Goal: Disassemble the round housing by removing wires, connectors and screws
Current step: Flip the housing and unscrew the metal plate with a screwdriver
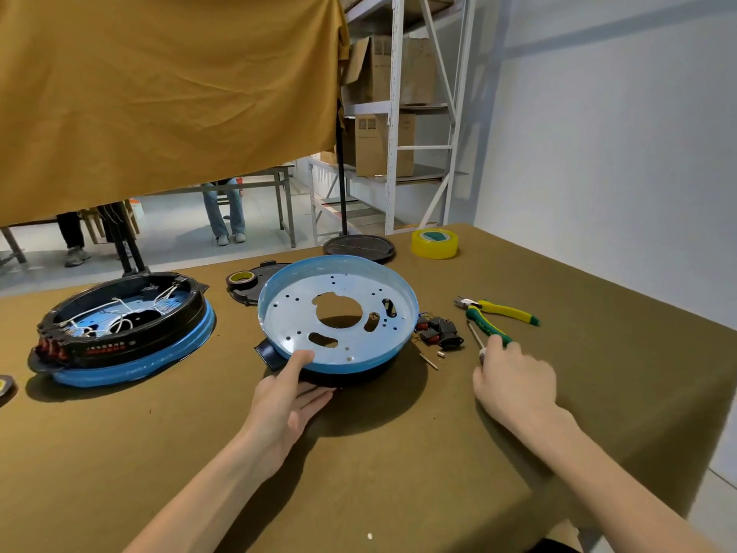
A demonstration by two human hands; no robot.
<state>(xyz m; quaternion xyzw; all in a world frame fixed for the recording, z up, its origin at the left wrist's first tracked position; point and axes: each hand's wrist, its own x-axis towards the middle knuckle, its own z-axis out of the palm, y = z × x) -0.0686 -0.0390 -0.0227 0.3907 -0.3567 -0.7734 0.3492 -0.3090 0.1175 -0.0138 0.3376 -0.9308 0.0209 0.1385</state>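
head view: a round blue housing [339, 313] is seen near the middle of an olive-covered table [399, 453], tilted so that its open face is turned toward the camera; its pale inner plate shows a large central cut-out, several smaller slots and small holes, with no wires seen inside. the housing is held at its near rim by the left hand [289, 397]: the thumb is laid over the rim onto the inner plate, the fingers are stretched flat beneath the dark underside. the right hand [514, 379] is set down to the right of the housing, fingers curled; a thin metal shaft [475, 335] emerges from the fingers, though the hold is partly blurred. green-and-yellow cutters [496, 313] lie just beyond the right hand. a cluster of black connectors [438, 333] with red parts lies just beside the housing's right edge, and a small screw [428, 361] lies near them. a second housing [123, 333], black over blue, with white wires [119, 317] still inside, is placed well apart at the left. a black tape roll [241, 278] rests on a black cover plate [255, 287] behind the held housing; a yellow tape roll [434, 243] and a dark round plate [359, 247] are noted at the far edge
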